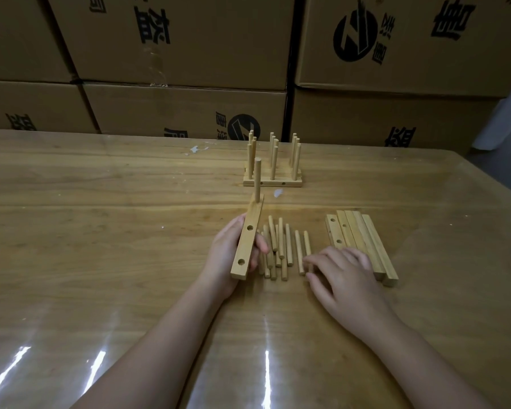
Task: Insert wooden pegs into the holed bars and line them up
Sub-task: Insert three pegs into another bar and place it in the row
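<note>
Both forearms reach in from six o'clock over the glossy table (pixel 101 202). The left hand (pixel 224 255) grips a holed bar (pixel 246 243) round its near half. The bar is tipped on edge and points to twelve o'clock, with two empty holes showing and one upright peg (pixel 257 178) in its far end. The right hand (pixel 345 278) lies low, fingers loosely spread and holding nothing, fingertips touching the loose pegs (pixel 281 246) heaped between the hands. At three o'clock of that heap lie the spare bars (pixel 366 240), side by side. Farther off at twelve o'clock stand the finished bars (pixel 272 180), pegs upright, before stacked cardboard boxes (pixel 174 39).
</note>
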A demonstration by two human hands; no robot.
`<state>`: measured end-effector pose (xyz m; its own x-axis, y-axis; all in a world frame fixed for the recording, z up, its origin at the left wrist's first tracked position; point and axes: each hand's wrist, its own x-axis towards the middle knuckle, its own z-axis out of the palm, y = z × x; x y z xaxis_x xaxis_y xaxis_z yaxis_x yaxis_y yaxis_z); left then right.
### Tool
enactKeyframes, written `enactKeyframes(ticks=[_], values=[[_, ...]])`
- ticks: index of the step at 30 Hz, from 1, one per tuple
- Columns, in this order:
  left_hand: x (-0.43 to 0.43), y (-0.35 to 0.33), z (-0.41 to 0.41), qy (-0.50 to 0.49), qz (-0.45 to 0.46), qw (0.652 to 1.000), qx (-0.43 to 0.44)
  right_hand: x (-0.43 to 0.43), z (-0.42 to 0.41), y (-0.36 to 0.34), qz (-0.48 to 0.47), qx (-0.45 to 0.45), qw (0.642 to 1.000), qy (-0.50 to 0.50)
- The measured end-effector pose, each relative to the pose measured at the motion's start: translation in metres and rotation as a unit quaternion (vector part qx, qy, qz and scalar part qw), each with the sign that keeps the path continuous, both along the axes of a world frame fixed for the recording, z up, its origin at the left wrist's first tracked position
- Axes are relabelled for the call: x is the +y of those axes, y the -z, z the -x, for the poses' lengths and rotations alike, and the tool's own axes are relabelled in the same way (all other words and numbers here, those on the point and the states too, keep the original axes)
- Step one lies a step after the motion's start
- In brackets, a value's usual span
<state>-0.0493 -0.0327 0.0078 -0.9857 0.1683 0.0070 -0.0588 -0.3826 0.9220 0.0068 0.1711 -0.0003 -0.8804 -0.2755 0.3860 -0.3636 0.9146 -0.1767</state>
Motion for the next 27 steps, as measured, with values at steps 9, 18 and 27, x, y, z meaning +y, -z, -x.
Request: enactKeyframes(ticks=[9,18,27], values=[[0.0012,0.0013,0.0003,-0.004,0.011,1.0,0.01,0.0022,0.0018,0.0016,-0.038,-0.068,0.995,0.06],[0.0,0.0026,0.0002,0.015,-0.001,1.0,0.026,-0.0007,0.0017,-0.0009,-0.023,-0.051,0.996,0.063],[-0.0023,0.0032,0.0015,0.039,-0.027,0.999,0.013,-0.0051,-0.0013,-0.0073,0.062,0.0,0.989,0.133]])
